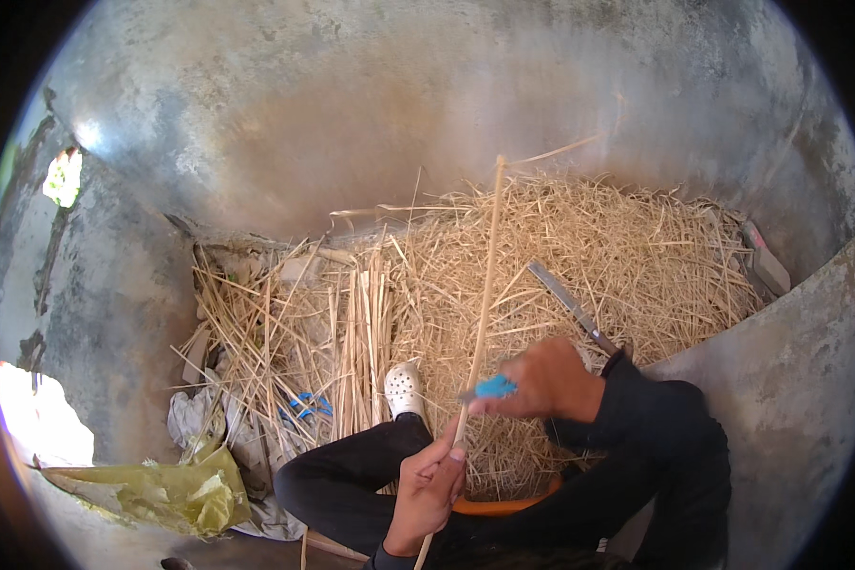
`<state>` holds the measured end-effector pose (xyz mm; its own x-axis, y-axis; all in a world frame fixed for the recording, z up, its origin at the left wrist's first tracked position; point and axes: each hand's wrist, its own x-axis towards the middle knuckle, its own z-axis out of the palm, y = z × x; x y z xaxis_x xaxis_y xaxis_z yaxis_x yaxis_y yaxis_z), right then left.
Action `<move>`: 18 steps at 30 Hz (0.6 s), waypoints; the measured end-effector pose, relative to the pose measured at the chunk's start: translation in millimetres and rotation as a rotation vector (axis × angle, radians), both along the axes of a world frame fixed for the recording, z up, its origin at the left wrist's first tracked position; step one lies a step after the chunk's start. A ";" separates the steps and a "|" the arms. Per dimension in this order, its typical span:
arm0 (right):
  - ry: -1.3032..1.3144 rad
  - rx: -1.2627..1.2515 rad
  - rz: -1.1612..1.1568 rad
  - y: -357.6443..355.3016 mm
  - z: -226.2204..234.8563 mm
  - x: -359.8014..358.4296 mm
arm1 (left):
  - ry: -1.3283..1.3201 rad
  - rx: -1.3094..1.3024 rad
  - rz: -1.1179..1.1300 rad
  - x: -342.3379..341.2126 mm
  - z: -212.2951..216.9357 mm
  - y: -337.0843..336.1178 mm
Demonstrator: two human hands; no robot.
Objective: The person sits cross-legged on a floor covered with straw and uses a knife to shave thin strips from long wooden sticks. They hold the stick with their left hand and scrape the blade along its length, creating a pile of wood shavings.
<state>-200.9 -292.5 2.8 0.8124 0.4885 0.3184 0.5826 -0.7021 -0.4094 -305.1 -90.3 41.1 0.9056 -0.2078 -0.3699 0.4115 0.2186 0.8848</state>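
Note:
A long, thin pale strip (489, 275), like split bamboo or cane, rises upright in front of me, bent over at its far tip. The fingers of my left hand (426, 489) are closed around its lower part. Just above them, my right hand (546, 380), slightly blurred, grips a small blue-handled knife (494, 387). Its short blade lies against the strip, though the exact contact is too small to make out. Past my right hand, a long-bladed knife (570, 306) rests on a heap of shavings (617, 247).
Flat strips (361, 332) lie in a bundle beside my white clog (405, 389). To the left are loose sticks (256, 323), blue scissors (306, 406) and a yellowish plastic sack (176, 494). Grey walls (351, 104) enclose the space. An orange edge (503, 506) shows beneath my legs.

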 end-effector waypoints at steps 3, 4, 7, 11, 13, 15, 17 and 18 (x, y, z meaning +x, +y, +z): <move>0.094 0.115 -0.133 -9.7 -8.9 20.6 | -0.033 0.188 -0.041 -5.7 10.3 1.2; 0.131 0.141 -0.220 -20.1 -11.2 36.7 | -0.051 0.224 -0.059 -6.5 11.8 1.5; 0.054 0.033 -0.185 -17.9 -17.4 28.2 | -0.063 0.251 -0.074 -5.9 12.2 2.9; -0.001 -0.023 -0.075 -4.4 -6.6 17.4 | -0.155 0.373 -0.099 -5.3 12.0 4.4; -0.098 0.104 -0.137 -14.1 -12.8 31.6 | -0.152 0.395 -0.120 -3.3 14.8 2.0; -0.062 0.091 -0.147 -13.5 -14.7 32.1 | -0.178 0.415 -0.125 -0.4 17.4 1.6; -0.010 0.079 -0.151 -10.3 -13.8 23.2 | -0.208 0.431 -0.121 -3.0 17.0 2.8; -0.039 0.059 -0.106 -6.9 -9.8 17.3 | -0.213 0.425 -0.124 -3.8 14.8 3.6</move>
<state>-183.6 -299.4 -7.0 0.8447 0.3803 0.3768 0.5232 -0.7355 -0.4305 -308.9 -86.6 56.0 0.9483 -0.1892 -0.2547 0.2120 -0.2194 0.9523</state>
